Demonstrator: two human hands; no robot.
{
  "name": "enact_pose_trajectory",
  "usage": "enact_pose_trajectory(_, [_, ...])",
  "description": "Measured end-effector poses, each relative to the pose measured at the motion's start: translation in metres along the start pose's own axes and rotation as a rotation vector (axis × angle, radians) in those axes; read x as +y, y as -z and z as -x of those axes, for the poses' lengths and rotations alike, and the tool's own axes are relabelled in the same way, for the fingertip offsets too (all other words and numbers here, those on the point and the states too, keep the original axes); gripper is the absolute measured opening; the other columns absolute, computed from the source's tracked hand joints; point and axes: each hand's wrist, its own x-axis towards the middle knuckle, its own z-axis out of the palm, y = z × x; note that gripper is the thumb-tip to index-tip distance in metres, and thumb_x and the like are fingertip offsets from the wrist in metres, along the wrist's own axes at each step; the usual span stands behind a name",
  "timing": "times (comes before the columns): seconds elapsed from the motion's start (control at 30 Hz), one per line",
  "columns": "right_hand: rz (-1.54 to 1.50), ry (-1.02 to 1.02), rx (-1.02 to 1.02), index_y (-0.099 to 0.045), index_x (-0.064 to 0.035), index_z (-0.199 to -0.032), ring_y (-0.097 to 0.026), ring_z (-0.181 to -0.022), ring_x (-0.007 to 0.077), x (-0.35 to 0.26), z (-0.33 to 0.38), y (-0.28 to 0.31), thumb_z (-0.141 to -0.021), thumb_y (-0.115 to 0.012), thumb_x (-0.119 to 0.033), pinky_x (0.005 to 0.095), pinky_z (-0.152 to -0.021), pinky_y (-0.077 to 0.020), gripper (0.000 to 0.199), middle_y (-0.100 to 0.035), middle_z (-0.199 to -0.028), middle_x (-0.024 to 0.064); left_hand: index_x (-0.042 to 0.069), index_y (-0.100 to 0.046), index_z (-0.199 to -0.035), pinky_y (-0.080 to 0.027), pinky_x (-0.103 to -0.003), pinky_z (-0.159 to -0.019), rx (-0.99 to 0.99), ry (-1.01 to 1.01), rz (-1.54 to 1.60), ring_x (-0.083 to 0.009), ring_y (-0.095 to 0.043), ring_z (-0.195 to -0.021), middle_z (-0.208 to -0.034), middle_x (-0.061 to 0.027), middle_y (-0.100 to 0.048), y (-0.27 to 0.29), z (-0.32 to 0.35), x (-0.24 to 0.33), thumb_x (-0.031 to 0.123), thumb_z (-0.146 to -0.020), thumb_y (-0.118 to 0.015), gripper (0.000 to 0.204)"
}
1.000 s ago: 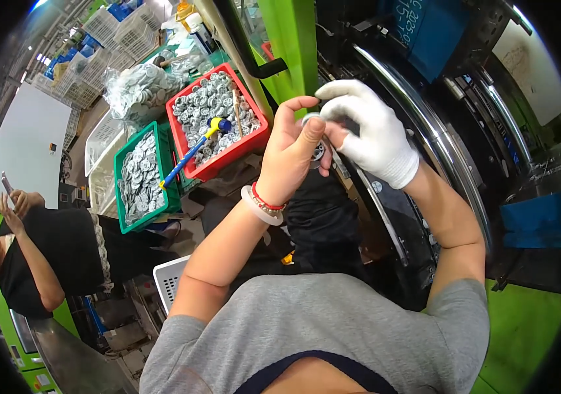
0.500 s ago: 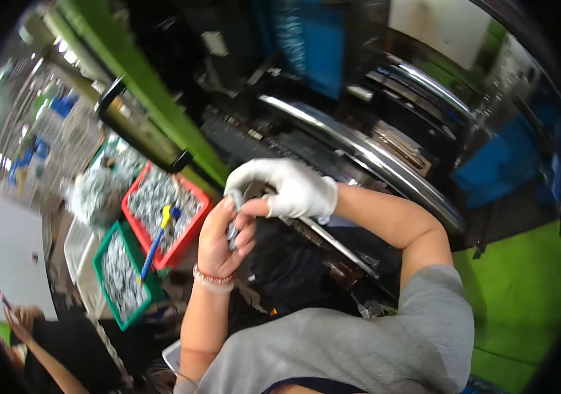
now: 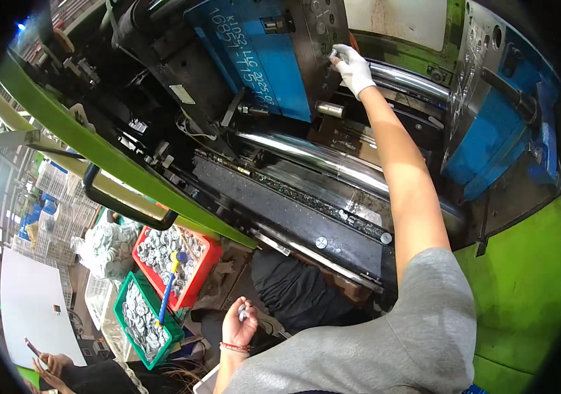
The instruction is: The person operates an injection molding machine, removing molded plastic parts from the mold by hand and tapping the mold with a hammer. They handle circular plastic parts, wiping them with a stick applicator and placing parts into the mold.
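Note:
My right hand, in a white glove with bare fingertips, reaches far forward to the steel face of a mould. Its thumb and fingers pinch a small grey metal part against or close to that face; contact cannot be made out. Low in front of my body, my bare left hand curls around a few small round grey metal parts, partly hidden by the fingers. Two similar round parts lie on the machine's dark ledge.
Thick steel bars cross below the mould; another blue mould half faces it. Left of the green frame with its black handle, a red bin and green bin hold grey parts. A blue-handled hammer lies across them. A co-worker's hands hold a phone.
My hands have parted. The right went forward from my left hand to the mould face; the left dropped toward my body, keeping several parts. The view has shifted, showing more of the mould.

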Motion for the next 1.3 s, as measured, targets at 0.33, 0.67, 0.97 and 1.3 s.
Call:
enact_pose_trajectory(0.33, [0.124,0.037,-0.032,-0.05,-0.0003,-0.121,-0.06,-0.096,0.0192,-0.011,-0.007,-0.008,-0.085,-0.058,-0.006,0.0285,-0.084,-0.0477,0.037,-0.06,-0.113,0.0134,0.003,-0.056,-0.09,-0.051,-0.023,-0.054,0.079,-0.145,-0.102,-0.0168,-0.055,-0.061,-0.077,-0.0098,-0.059,-0.003,0.006,-0.001,0.013,-0.091,-0.052,0.012])
enact_pose_trajectory(0.67, [0.516,0.335,0.123,-0.057,-0.0071,-0.11,-0.057,-0.097,0.034,-0.012,-0.004,-0.011,-0.079,-0.06,-0.012,0.0381,-0.085,-0.0461,0.031,-0.059,-0.106,0.017,0.005,-0.057,-0.09,-0.052,-0.025,-0.055,0.064,-0.115,-0.139,-0.0174,-0.056,-0.062,-0.077,-0.0079,-0.06,-0.01,0.003,-0.004,0.014,-0.091,-0.052,0.01])
enact_pose_trajectory(0.97, [0.63,0.454,0.201,-0.059,-0.002,-0.108,-0.062,-0.092,0.0295,-0.003,-0.016,-0.014,-0.077,-0.062,-0.007,0.0346,-0.079,-0.0496,0.031,-0.062,-0.102,0.0167,0.005,-0.056,-0.091,-0.052,-0.025,-0.055,0.094,-0.12,-0.161,-0.0168,-0.056,-0.062,-0.078,-0.0075,-0.061,-0.003,0.005,-0.001,0.015,-0.091,-0.053,0.01])
enact_pose_trajectory(1.3, [0.82,0.439,0.153,-0.065,-0.0088,-0.103,-0.055,-0.109,0.029,-0.022,0.007,-0.013,-0.076,-0.05,-0.001,0.0344,-0.099,-0.0403,0.033,-0.061,-0.112,0.0128,0.006,-0.059,-0.094,-0.053,-0.028,-0.068,-0.162,-0.092,-0.241,-0.0185,-0.061,-0.074,-0.087,-0.0073,-0.063,-0.041,0.004,-0.005,0.026,-0.093,-0.051,0.022])
